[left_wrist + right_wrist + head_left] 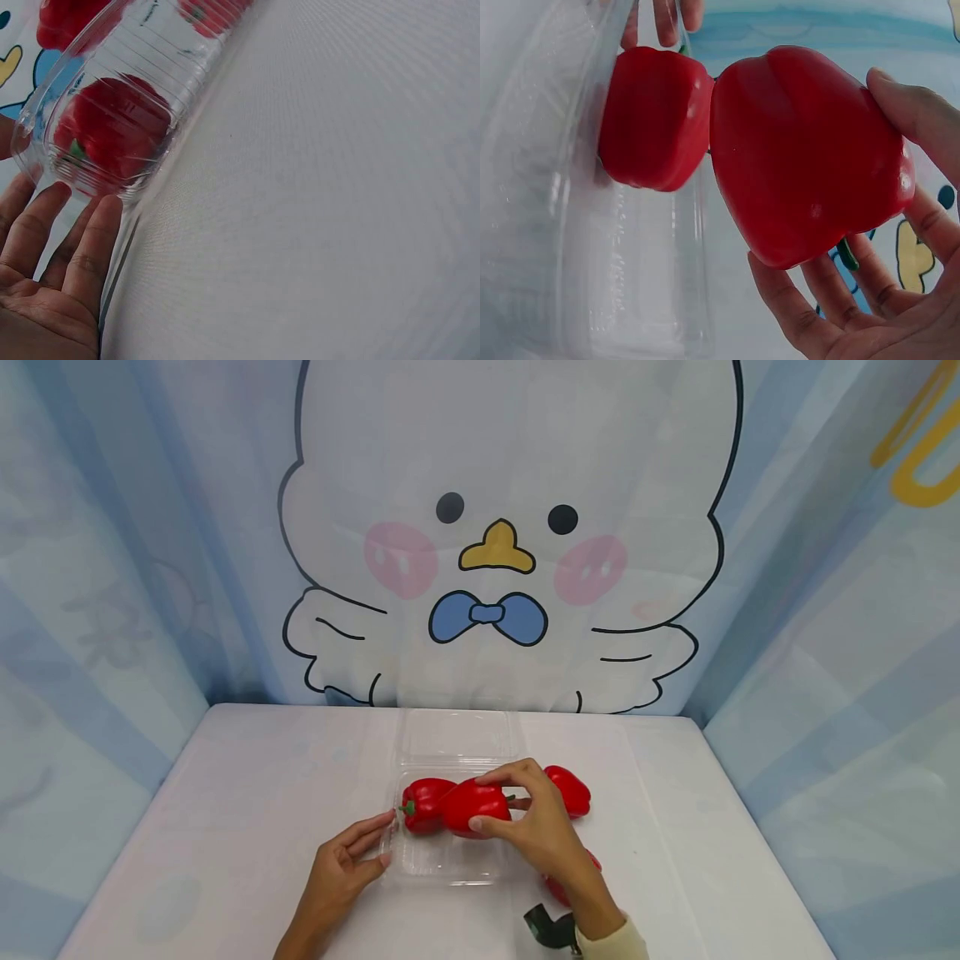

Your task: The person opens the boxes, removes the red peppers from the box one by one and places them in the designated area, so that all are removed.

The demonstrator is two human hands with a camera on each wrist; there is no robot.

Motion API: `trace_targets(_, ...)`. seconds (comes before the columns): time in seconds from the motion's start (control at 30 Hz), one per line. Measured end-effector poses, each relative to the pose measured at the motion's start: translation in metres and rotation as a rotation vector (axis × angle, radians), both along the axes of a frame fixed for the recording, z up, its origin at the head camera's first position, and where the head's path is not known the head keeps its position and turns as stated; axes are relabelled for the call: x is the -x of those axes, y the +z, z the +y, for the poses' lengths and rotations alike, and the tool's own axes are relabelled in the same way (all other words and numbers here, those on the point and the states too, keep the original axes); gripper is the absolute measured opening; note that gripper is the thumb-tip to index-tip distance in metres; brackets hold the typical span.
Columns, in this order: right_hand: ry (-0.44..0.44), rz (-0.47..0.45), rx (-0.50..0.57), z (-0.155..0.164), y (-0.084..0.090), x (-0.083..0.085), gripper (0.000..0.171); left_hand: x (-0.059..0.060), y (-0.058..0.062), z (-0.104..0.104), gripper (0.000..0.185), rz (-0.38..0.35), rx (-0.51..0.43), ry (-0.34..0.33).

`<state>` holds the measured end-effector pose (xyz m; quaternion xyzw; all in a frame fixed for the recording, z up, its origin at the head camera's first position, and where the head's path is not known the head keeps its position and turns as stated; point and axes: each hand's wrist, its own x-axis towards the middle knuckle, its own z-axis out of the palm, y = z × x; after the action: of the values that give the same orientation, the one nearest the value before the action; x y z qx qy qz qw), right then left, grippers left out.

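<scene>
- A white table (225, 793) carries a clear plastic clamshell tray (442, 860), its lid (457, 735) folded open behind it; every place below is given from this tray
- Over the tray's middle, the right hand (536, 827) grips a red bell pepper (474, 807), thumb on the near side and fingers (832, 289) curled round the far side by the green stem, clamped on the fruit
- That held pepper sits just above the tray floor, touching a second pepper (422, 806) already lying in the tray's left end
- At the tray's left wall, the left hand (348, 864) rests with fingers straight and close together, fingertips (97, 217) pressed against the rim, holding nothing
- Just right of the tray lies a third pepper (570, 789); a fourth (558, 887) shows partly under the right wrist, at the tray's near right corner
- Judged from its glossy skin, the held pepper is likely light, hollow, firm and slightly slippery; a wide grip across its shoulders looks safest
- The thin tray appears flimsy and apt to slide or flex unless steadied at its rim
</scene>
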<state>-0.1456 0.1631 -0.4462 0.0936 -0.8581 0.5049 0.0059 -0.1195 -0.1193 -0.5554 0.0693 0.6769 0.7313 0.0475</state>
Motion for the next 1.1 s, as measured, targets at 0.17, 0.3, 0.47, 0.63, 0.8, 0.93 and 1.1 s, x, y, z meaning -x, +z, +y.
trace_targets(0.17,-0.025,0.003,0.004,0.009,0.005,0.001,0.046,0.0,0.0,-0.001,0.052,0.031,0.0,-0.022)
trace_targets(0.3,-0.031,0.014,0.022,0.015,0.008,0.001,0.043,-0.001,0.001,-0.001,0.051,0.031,-0.001,-0.02)
trace_targets(0.47,-0.058,0.017,0.026,0.023,0.01,0.002,0.043,-0.001,0.002,0.0,0.051,-0.006,-0.011,0.001)
trace_targets(0.63,-0.087,0.017,0.016,0.032,0.01,0.003,0.045,-0.001,0.001,0.0,0.052,-0.009,-0.007,-0.002)
trace_targets(0.8,-0.132,0.038,-0.003,0.041,0.009,0.005,0.045,-0.001,0.0,-0.001,0.052,0.026,0.002,-0.022)
trace_targets(0.93,-0.158,0.039,-0.002,0.047,0.01,0.004,0.046,-0.001,0.0,-0.002,0.052,0.039,-0.002,-0.032)
trace_targets(1.1,-0.181,0.038,-0.009,0.054,0.011,0.006,0.046,-0.001,0.002,-0.002,0.052,0.037,-0.001,-0.035)
